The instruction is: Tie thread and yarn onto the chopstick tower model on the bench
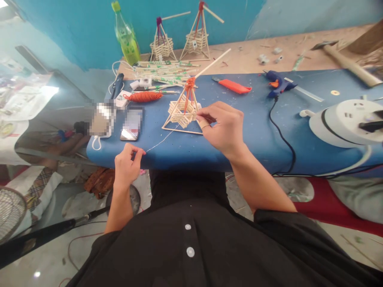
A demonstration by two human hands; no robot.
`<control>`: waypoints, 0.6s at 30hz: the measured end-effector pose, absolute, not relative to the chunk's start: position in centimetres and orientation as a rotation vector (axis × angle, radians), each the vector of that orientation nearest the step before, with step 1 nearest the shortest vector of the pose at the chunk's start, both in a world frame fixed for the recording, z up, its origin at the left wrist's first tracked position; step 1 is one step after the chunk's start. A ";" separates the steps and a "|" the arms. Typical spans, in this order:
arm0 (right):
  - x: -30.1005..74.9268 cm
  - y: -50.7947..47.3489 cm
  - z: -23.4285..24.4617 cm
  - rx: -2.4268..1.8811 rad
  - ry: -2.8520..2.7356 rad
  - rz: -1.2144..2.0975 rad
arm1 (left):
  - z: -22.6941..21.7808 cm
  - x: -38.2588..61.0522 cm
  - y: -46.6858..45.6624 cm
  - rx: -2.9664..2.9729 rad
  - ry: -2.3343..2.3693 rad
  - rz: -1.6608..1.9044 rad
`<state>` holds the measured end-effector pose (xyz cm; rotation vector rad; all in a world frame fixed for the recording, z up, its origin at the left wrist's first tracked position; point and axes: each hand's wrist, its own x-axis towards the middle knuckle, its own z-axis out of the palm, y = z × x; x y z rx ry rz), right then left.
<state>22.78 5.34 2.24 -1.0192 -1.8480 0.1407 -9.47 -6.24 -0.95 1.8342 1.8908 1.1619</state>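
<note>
A small stick model (183,109), a pyramid frame of thin wooden sticks bound with orange yarn at its top, stands on the blue table (233,135). My right hand (223,127) is pinched against the model's right side. My left hand (128,167) hovers at the table's near edge, pinching the end of a thin white thread (161,140) that runs taut up to the model's base.
A skein of orange yarn (144,96), a pile of sticks (163,71), an orange-handled cutter (235,85), a blue glue gun (277,83) with black cord, a phone (131,125), a green bottle (126,36), two finished models (179,42), a hammer (344,59) and a white power-strip reel (347,121).
</note>
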 end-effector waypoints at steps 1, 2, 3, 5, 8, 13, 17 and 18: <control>22.8 5.4 2.2 -1.030 -1.851 0.141 | -1.0 -9.7 -6.4 1.820 1.897 1.132; 22.7 5.4 2.2 -1.034 -1.854 0.137 | -1.0 -10.0 -6.6 1.824 1.894 1.117; 22.7 5.4 2.2 -1.032 -1.856 0.131 | -1.0 -10.3 -6.7 1.847 1.881 1.119; 22.6 5.5 2.1 -1.024 -1.859 0.120 | -1.2 -10.8 -7.0 1.911 1.835 1.154; 22.4 5.5 2.0 -1.000 -1.858 0.109 | -1.6 -11.6 -7.3 1.904 1.737 1.226; 22.2 5.5 1.7 -0.960 -1.859 0.107 | -2.4 -13.1 -8.2 1.693 1.695 1.300; 22.0 5.5 1.3 -0.957 -1.850 0.113 | -3.3 -14.6 -9.1 1.498 1.739 1.361; 22.0 5.5 1.2 -0.945 -1.844 0.103 | -3.6 -15.0 -9.2 1.447 1.762 1.382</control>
